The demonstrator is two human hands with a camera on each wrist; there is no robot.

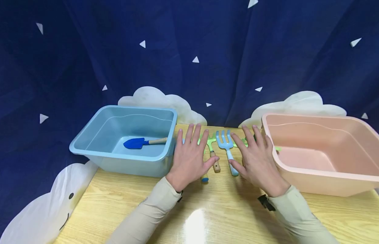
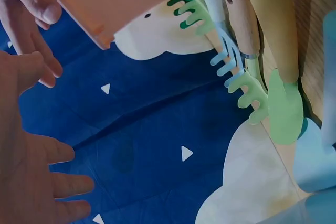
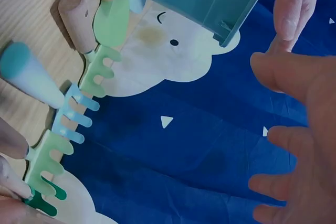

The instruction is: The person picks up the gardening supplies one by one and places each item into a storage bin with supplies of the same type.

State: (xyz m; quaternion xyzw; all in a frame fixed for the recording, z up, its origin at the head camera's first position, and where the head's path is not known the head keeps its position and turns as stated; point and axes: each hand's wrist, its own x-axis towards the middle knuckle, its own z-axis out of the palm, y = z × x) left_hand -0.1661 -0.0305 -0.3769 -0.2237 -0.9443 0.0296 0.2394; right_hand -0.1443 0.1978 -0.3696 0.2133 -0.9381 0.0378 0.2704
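Both hands hover with spread fingers over a row of toy garden tools. My left hand is beside the blue bin and partly covers a green trowel with a yellow handle. By its thumb lies a green rake with a wooden handle. My right hand is near the pink bin, its thumb close to the handle of a light blue fork. Beyond that fork, another light green rake and a dark green tool lie side by side, mostly hidden by the right hand in the head view.
At the left stands the blue bin, with a blue trowel with a wooden handle inside. The pink bin stands at the right. Behind the wooden table hangs a dark blue curtain with white clouds.
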